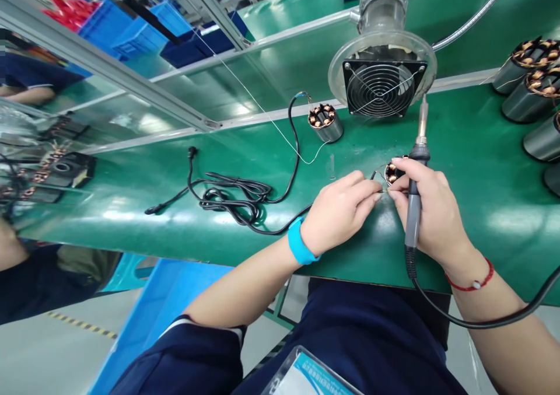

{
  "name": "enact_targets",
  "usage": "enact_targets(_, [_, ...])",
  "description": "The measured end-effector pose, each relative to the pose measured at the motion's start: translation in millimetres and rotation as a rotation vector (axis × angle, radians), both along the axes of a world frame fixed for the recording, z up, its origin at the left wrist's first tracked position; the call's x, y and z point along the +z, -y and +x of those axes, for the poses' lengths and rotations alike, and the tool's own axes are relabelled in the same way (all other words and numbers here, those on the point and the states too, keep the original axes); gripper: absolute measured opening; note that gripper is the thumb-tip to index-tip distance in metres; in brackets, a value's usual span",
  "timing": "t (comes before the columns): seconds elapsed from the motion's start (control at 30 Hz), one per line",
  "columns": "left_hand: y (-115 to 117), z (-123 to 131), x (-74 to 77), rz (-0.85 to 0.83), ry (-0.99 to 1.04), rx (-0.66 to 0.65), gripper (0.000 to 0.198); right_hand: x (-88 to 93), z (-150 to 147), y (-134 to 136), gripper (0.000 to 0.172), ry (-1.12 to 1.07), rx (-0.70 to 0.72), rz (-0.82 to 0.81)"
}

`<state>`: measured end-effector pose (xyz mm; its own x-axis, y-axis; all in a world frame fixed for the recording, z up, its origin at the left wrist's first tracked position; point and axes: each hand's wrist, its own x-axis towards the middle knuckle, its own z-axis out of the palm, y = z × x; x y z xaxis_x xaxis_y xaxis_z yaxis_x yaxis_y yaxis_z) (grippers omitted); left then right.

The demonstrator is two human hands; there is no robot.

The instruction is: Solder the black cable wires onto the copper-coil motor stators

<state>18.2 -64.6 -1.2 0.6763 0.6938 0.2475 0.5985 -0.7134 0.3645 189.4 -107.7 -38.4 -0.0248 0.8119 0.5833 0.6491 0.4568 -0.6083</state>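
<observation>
My right hand (429, 208) is closed around a soldering iron (412, 226), its tip pointing up and away from me. The thumb and index finger of that hand also reach thin wires beside a motor stator (392, 174), which is partly hidden behind the fingers. My left hand (343, 208), with a blue wristband, pinches the wire end of a black cable (280, 231) just left of that stator. Farther back stands another stator (326, 122) with copper windings, joined to a black cable. A thin solder wire (275, 128) runs down toward it.
A fume extractor fan (380, 88) stands behind my hands. Coiled black cable (236, 196) with plugs lies to the left. Several stators (522, 103) line the right edge. Another person's arm (11, 246) shows at far left, near a black fixture (72, 170).
</observation>
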Motion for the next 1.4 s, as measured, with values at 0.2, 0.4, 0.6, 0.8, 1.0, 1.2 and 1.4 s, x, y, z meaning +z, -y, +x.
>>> enact_targets(0.2, [-10.6,3.6,17.6,-0.452,0.124,-0.023,0.018,3.8,1.6,1.0,0.044,-0.078,0.033,-0.012])
enact_targets(0.4, [-12.1,5.3,12.7,-0.675,0.308,-0.003,0.015,3.6,0.4,0.7,0.053,-0.039,0.058,0.025])
enact_targets(0.6, [-8.3,7.1,17.7,-0.486,0.156,0.019,0.016,2.2,-1.6,-1.0,0.049,-0.056,0.075,0.034])
enact_targets(0.8, [-6.6,8.0,22.6,-0.459,0.073,0.045,0.018,0.8,-2.0,-0.2,0.045,-0.009,0.033,0.048])
enact_targets(1.0, [-7.8,5.4,23.6,-0.514,0.110,0.015,0.017,4.4,0.8,-0.1,0.048,0.015,-0.006,0.051])
enact_targets(1.2, [-9.4,5.6,24.2,-0.498,0.066,0.002,0.018,8.3,7.4,-0.5,0.048,-0.004,0.067,0.009])
enact_targets(1.4, [-7.0,6.0,20.7,-0.481,0.122,-0.015,0.016,3.3,9.0,-0.5,0.050,-0.078,0.084,-0.042])
